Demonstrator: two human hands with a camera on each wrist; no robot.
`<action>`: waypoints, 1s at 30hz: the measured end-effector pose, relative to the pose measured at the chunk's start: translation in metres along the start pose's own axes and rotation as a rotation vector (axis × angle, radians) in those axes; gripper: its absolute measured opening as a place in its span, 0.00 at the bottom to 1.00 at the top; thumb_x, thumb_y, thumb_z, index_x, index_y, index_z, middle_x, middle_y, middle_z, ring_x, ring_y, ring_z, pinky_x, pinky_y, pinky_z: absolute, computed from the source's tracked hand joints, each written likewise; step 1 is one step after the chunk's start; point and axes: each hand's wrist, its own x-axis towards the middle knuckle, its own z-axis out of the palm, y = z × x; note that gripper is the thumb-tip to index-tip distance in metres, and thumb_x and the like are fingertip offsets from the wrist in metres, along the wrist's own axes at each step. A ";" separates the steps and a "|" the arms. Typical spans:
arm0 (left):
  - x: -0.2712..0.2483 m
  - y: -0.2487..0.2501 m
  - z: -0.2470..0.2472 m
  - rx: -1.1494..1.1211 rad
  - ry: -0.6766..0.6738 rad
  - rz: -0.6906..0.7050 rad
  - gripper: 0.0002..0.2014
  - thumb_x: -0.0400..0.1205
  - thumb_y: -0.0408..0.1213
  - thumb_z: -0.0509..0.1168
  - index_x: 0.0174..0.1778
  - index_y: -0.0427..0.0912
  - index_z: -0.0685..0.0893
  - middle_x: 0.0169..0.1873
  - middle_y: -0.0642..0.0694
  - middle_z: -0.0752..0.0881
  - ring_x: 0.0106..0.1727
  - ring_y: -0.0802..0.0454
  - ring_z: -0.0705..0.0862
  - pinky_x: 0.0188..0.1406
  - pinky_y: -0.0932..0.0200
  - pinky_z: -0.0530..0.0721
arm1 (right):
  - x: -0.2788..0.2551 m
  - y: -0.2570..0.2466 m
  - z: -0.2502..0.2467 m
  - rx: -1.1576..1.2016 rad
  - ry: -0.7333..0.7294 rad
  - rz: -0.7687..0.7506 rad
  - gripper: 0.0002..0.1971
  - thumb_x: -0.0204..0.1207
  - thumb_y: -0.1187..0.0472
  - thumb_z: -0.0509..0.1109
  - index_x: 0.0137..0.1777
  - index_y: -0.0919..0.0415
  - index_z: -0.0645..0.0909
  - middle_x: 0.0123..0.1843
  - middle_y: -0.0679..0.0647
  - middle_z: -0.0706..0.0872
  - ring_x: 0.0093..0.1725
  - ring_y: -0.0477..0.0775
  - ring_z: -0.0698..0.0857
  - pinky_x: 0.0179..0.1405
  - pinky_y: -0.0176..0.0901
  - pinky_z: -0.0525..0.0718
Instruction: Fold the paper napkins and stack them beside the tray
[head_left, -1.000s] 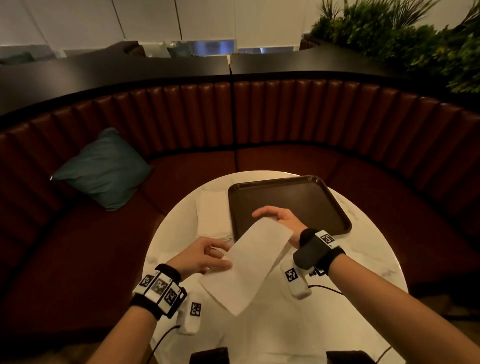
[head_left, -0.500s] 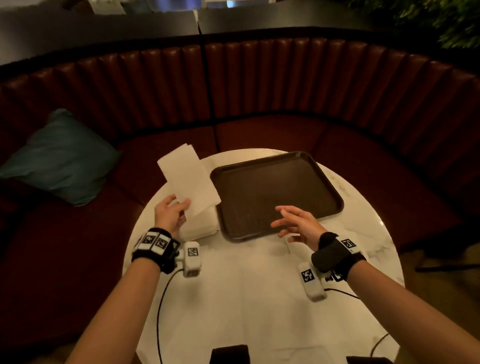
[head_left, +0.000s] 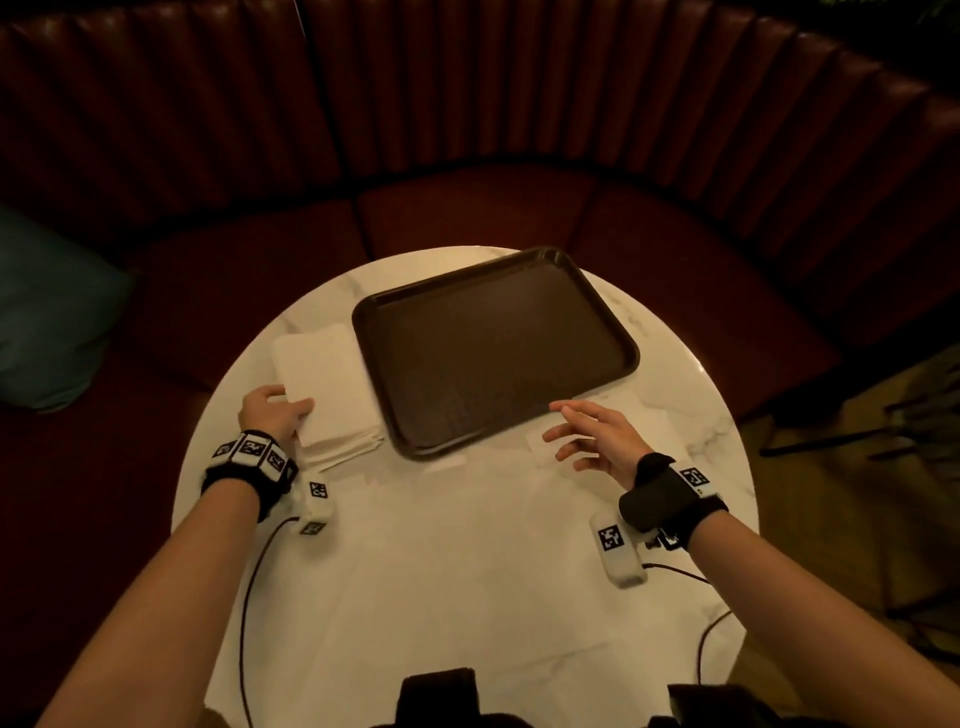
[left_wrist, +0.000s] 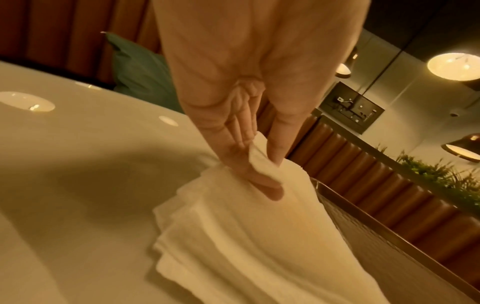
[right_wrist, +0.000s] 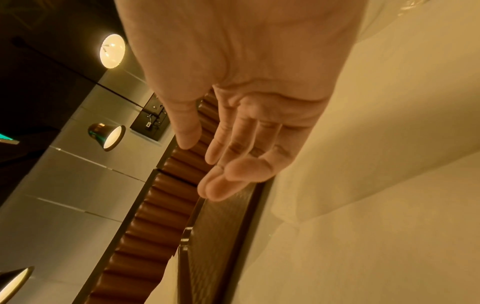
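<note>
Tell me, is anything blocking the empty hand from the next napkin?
Nothing visible does. The right hand hovers open just above the flat napkin beside the tray, with only air between them.

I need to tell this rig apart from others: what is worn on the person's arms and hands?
Both forearms are bare, with no sleeves or gloves. The left wrist band is black with white square tags bearing black patterns. The right wrist band is black with one such tag. A small white tagged unit hangs by each wrist, trailing a thin black cable.
</note>
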 end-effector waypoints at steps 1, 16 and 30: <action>-0.002 0.000 -0.001 0.032 0.028 0.014 0.23 0.75 0.30 0.75 0.67 0.34 0.80 0.63 0.33 0.84 0.62 0.37 0.84 0.56 0.53 0.81 | -0.001 0.002 -0.004 -0.012 0.017 -0.001 0.11 0.84 0.53 0.64 0.61 0.52 0.83 0.48 0.58 0.91 0.37 0.52 0.87 0.32 0.39 0.81; -0.165 -0.033 0.125 0.093 -0.444 0.432 0.06 0.76 0.21 0.69 0.44 0.34 0.89 0.34 0.40 0.87 0.30 0.55 0.84 0.40 0.59 0.82 | -0.039 0.067 -0.077 -0.693 0.206 -0.054 0.06 0.72 0.62 0.77 0.48 0.54 0.89 0.46 0.53 0.89 0.39 0.50 0.85 0.37 0.38 0.82; -0.235 -0.020 0.196 0.342 -0.486 0.270 0.23 0.75 0.32 0.74 0.63 0.39 0.74 0.47 0.38 0.85 0.41 0.44 0.86 0.41 0.54 0.86 | -0.070 0.075 -0.089 -0.773 0.058 -0.146 0.34 0.62 0.43 0.83 0.68 0.46 0.78 0.63 0.47 0.79 0.55 0.48 0.80 0.57 0.43 0.81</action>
